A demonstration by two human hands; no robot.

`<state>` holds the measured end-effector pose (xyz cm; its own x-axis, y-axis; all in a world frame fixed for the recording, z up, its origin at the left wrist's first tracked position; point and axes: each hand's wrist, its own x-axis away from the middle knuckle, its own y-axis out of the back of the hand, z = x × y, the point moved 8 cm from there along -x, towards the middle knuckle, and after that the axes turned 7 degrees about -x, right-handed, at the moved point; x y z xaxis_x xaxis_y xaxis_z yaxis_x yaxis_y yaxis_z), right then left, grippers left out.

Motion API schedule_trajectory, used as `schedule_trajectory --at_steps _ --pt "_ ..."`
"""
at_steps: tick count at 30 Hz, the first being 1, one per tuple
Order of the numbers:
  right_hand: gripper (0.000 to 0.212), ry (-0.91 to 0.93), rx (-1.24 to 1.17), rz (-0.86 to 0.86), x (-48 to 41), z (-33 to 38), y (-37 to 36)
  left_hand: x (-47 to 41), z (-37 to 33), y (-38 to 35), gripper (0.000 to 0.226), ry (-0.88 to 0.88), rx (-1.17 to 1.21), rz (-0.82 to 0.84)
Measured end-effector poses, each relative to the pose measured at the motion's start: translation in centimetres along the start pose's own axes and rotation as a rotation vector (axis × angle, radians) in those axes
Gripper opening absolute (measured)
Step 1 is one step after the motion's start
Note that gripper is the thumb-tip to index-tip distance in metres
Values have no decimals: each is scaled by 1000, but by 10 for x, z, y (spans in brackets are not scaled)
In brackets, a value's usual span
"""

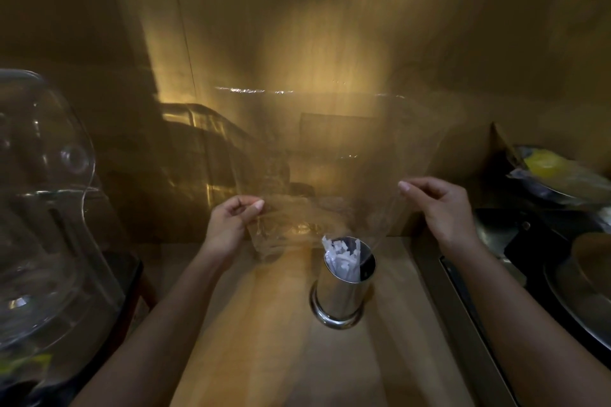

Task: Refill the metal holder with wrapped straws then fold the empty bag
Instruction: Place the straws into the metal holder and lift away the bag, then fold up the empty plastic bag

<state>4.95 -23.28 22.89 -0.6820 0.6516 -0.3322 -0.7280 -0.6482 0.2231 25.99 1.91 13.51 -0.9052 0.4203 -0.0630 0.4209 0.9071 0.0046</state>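
Note:
A shiny metal holder (pixel 340 294) stands upright on the wooden counter, a little right of centre. White wrapped straws (pixel 340 258) stick out of its open top. Above and behind it I hold a clear plastic bag (pixel 327 155) stretched flat in the air; it looks empty and is hard to make out against the wall. My left hand (pixel 233 225) pinches the bag's lower left edge. My right hand (pixel 443 205) pinches its lower right edge. The bag's top edge glints near the wall.
A large clear plastic dome (pixel 43 208) fills the left side. A clear container (pixel 211 145) stands at the back against the wooden wall. At the right are a dark sink area with metal plates (pixel 578 301) and a wrapped yellow item (pixel 549 165).

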Motion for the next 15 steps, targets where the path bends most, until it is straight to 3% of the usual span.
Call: schedule_trajectory --at_steps 6,11,15 --pt "8 146 -117 -146 -4 38 19 5 -36 -5 19 -190 20 -6" --pt "12 28 -106 -215 -3 15 10 6 -13 -12 22 -62 -24 21" --pt "15 66 -80 -236 0 15 17 6 -22 -4 19 -114 -30 40"
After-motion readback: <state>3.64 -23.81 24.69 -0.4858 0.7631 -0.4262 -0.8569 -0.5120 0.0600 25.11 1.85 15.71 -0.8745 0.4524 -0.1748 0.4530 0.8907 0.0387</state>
